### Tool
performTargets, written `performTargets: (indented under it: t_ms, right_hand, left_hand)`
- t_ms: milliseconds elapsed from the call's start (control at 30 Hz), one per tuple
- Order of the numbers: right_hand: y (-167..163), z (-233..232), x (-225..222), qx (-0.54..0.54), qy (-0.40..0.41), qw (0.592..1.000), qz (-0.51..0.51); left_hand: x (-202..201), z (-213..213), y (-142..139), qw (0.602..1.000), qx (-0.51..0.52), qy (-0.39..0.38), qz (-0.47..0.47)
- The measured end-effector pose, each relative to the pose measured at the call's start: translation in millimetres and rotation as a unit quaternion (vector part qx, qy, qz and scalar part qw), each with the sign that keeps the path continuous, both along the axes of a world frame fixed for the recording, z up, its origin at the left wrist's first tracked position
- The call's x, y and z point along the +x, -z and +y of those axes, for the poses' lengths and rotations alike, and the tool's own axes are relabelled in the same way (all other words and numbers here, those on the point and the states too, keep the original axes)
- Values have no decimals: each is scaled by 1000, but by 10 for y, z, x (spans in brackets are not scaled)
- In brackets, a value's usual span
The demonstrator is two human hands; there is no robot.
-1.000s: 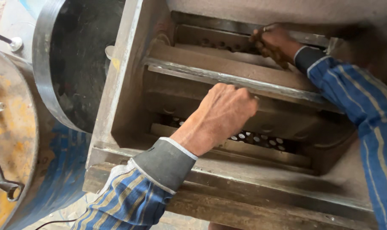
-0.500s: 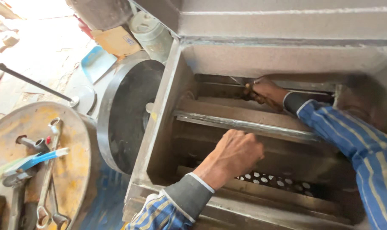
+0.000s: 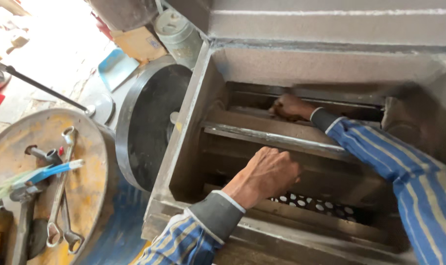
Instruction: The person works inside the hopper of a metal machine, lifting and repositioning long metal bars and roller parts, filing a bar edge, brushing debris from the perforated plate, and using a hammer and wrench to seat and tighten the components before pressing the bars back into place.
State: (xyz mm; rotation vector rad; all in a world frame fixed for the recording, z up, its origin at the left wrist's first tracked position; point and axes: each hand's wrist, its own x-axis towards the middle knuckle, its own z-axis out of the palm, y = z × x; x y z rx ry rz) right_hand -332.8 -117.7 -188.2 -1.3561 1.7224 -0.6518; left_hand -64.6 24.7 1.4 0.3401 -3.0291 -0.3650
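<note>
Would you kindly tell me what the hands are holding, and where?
Left hand grips the metal blade bar at its front edge, mid-length; right hand reaches behind the bar, its grasp hidden.

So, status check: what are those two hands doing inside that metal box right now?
Left hand closed on the metal blade bar. Right hand deeper in, against the rear bar; grip unclear. Perforated screen below, nothing blocking.

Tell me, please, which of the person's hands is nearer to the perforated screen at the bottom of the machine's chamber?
Left. The left hand is just above the perforated screen, at the metal bar. The right hand is farther back, beyond that bar.
</note>
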Motion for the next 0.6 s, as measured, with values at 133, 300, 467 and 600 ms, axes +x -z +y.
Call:
performTargets:
  t_ms: [133,300,467,600]
  right_hand:
    - [-8,26,-58,5,166,986,-6]
    - [-3,-145,67,-64,83,994,-25]
    - [-20,-275,248,-59,99,993,-24]
    - [-41,-238,210,-97,66,993,-9]
  left_hand:
    - [9,-24,-22,1000,-7,6,-18]
    - [60,-44,-14,999,-13,6,34]
    - [44,-40,-6,1000,-1,10,14]
    - [21,-40,-1,1000,-3,17,1]
